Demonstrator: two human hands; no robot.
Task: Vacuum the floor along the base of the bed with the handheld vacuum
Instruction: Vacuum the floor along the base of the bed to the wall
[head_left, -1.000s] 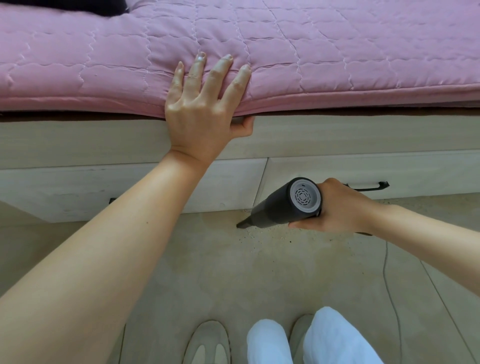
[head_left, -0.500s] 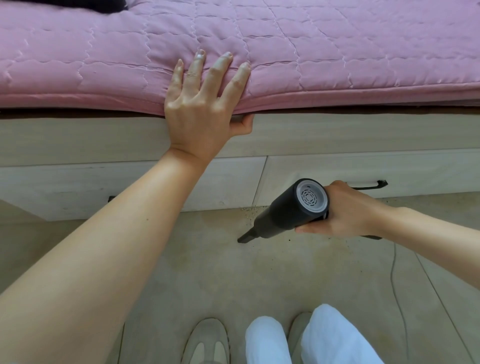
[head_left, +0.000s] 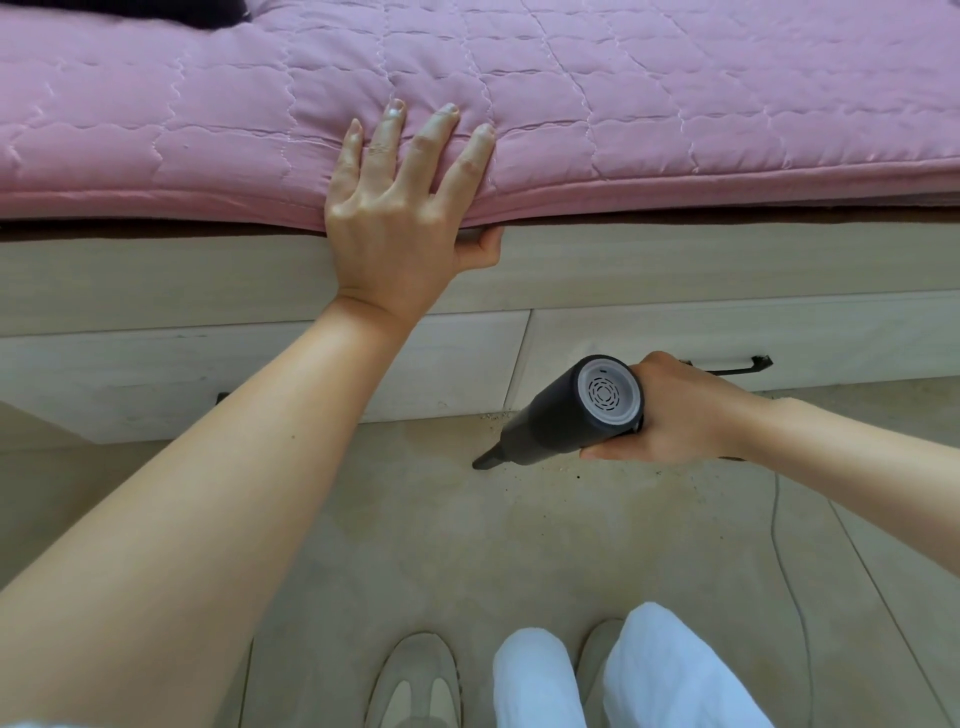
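While flat and spread-fingered on the pink quilt's (head_left: 623, 104) front edge, left hand (head_left: 400, 208); right hand (head_left: 680, 415) gripping handheld vacuum (head_left: 566, 415), matte black barrel with pale grey vented rear cap, slim nozzle on tiled floor (head_left: 467, 545) near bed base (head_left: 156, 275), among crumbs.

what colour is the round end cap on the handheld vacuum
Light grey, with a ring-patterned vent, on the round end cap of the dark cylindrical handheld vacuum; head view.

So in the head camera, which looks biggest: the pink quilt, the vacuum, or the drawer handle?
1. Quilt, far the biggest.
2. Vacuum, in the right hand.
3. Drawer handle, smallest; the hand partly hides it.
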